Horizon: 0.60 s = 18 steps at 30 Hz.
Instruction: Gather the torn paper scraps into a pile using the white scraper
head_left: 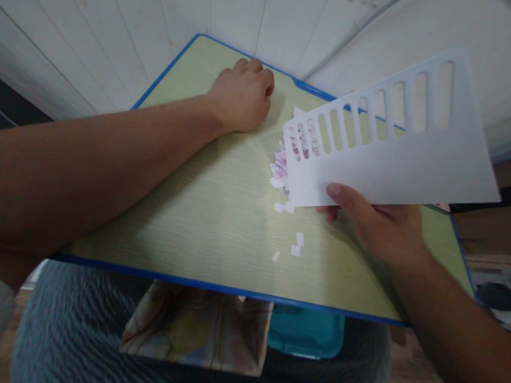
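Observation:
My right hand grips the lower edge of a white flat panel with a row of rounded slots, thumb on top and fingers beneath. The panel is held tilted above the right part of the table. Its left end is at a heap of small pinkish-white paper pieces, some of which show through the slots. My left hand rests on the table further back, its fingers curled into a fist. Whatever it may hold is hidden. A few loose white paper scraps lie nearer to me.
The light wood-grain table has a blue edge and stands against white plank walls. Below its front edge, at my lap, are a patterned open bag and a teal plastic container. A cable runs along the wall.

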Tool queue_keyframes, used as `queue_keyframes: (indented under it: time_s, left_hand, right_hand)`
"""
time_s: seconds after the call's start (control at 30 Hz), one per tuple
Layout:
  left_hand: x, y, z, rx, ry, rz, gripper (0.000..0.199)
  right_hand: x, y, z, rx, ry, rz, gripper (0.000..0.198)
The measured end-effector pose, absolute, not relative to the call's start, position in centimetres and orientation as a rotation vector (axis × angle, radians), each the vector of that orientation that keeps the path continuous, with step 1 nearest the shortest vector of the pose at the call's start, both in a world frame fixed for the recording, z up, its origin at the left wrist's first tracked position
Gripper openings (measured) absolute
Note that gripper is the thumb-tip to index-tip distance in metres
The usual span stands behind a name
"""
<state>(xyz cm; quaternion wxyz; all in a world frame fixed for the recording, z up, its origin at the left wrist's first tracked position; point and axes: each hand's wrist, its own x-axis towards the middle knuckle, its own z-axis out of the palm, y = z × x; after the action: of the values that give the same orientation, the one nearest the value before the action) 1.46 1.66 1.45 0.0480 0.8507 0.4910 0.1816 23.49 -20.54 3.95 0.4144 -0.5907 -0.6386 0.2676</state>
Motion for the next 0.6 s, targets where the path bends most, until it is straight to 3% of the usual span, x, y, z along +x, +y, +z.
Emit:
queue_keyframes:
  time_s: [0.47,0.6]
  left_hand:
    - [1.55,1.69,1.43,2.611,1.5,0.543,0.043]
    - [1.46,1.69,1.54,2.587,1.486,0.545,0.046]
  right_hand:
    - [24.09,-21.05,3.84,-1.412,-1.54,0.811,0.027]
    - [23.74,-20.87,4.13,-1.401,-1.508,0.737,0.037]
